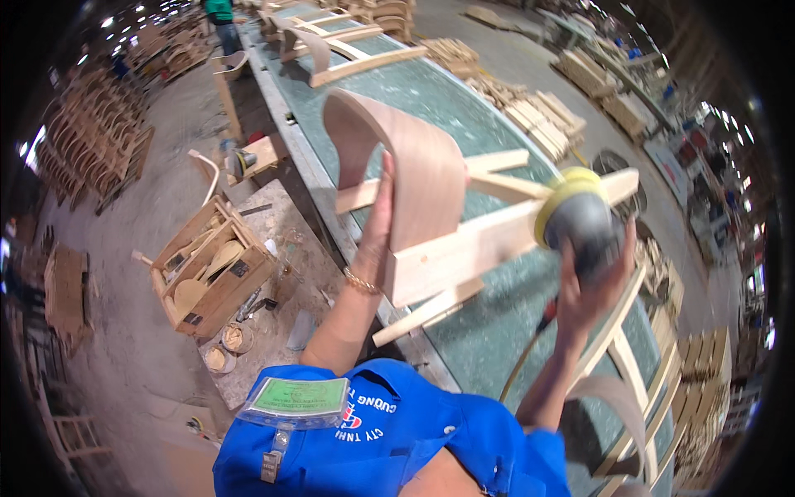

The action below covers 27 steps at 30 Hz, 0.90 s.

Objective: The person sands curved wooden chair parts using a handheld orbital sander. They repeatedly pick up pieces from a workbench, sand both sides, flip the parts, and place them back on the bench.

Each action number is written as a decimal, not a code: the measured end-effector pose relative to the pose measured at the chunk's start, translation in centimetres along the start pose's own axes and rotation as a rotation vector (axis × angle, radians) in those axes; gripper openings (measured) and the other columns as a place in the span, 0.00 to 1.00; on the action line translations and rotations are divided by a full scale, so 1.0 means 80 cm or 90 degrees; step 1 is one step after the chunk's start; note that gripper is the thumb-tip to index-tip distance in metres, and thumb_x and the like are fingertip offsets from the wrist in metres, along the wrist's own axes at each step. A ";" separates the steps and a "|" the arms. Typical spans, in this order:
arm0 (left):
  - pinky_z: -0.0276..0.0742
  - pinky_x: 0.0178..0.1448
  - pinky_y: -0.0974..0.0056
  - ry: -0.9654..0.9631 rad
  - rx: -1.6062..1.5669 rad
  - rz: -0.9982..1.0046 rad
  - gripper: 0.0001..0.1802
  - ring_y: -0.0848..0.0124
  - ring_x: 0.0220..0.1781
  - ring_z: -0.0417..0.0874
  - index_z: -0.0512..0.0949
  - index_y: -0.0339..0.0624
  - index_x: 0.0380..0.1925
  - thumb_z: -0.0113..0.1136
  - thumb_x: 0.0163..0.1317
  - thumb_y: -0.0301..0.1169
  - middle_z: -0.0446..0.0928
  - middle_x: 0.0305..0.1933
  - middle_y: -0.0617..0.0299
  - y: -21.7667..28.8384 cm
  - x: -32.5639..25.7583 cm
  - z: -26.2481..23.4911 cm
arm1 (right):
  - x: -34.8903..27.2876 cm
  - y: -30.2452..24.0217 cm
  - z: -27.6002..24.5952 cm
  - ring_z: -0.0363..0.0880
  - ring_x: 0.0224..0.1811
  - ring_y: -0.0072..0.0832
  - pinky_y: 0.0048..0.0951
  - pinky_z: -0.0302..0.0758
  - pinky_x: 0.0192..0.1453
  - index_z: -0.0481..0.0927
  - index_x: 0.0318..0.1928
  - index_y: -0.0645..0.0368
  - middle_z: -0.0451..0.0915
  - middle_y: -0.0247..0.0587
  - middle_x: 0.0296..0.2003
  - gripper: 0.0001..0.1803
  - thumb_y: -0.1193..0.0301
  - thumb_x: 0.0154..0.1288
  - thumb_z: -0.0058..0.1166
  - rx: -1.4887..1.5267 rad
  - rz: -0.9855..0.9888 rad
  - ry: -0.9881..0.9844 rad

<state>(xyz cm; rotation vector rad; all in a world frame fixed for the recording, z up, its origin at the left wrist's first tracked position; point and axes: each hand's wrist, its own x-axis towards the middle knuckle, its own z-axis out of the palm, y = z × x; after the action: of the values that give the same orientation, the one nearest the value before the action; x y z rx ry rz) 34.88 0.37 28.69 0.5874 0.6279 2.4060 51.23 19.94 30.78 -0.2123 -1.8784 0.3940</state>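
A wooden chair frame [476, 248] with a broad curved plywood part [426, 170] lies on the green-topped bench. My left hand [381, 211] grips the edge of that curved part, fingers partly hidden behind it. A round power sander [580, 219], grey with a yellow pad, sits in my right hand [592, 286], whose fingers are wrapped round its body. The sander's pad is tilted against the far right end of the frame's long rail; whether it touches is blurred. A hose [520, 364] runs down from near my right wrist.
Another wooden frame [625, 373] lies at the right of the bench [472, 360], more frames at its far end. To the left, a low table [290, 240] bears a wooden tool box [211, 269] and two small tubs [236, 335]. A person [222, 21] stands far off.
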 end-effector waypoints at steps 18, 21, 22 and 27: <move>0.68 0.67 0.63 0.043 0.126 -0.019 0.42 0.71 0.62 0.73 0.63 0.38 0.66 0.30 0.71 0.64 0.71 0.63 0.55 -0.100 -0.012 0.041 | -0.190 0.018 -0.060 0.77 0.57 0.44 0.41 0.75 0.59 0.51 0.75 0.54 0.72 0.59 0.59 0.42 0.52 0.69 0.53 0.642 0.694 -0.223; 0.66 0.70 0.60 0.005 0.137 -0.105 0.41 0.70 0.63 0.72 0.62 0.43 0.67 0.34 0.70 0.64 0.70 0.65 0.57 -0.129 -0.016 0.052 | -0.167 -0.020 -0.057 0.75 0.55 0.46 0.45 0.72 0.58 0.63 0.69 0.59 0.74 0.58 0.57 0.38 0.55 0.63 0.57 0.841 0.896 -0.135; 0.66 0.70 0.60 -0.046 0.092 -0.148 0.40 0.70 0.65 0.72 0.63 0.46 0.68 0.37 0.69 0.65 0.70 0.65 0.58 -0.134 -0.015 0.037 | -0.166 -0.019 -0.062 0.72 0.59 0.48 0.44 0.68 0.63 0.66 0.66 0.62 0.73 0.57 0.58 0.39 0.61 0.56 0.65 0.712 1.037 -0.069; 0.58 0.74 0.44 -0.012 -0.335 -0.196 0.52 0.58 0.72 0.65 0.62 0.41 0.68 0.40 0.58 0.74 0.66 0.69 0.52 -0.148 0.042 -0.136 | -0.187 0.004 -0.067 0.70 0.62 0.49 0.44 0.65 0.67 0.69 0.63 0.64 0.73 0.56 0.58 0.39 0.65 0.52 0.69 0.438 1.087 0.017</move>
<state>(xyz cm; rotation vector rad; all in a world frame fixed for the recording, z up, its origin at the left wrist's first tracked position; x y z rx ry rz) 31.57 7.77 14.42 0.2642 0.0518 2.1421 61.23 16.14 19.10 -1.2973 -0.9793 2.0583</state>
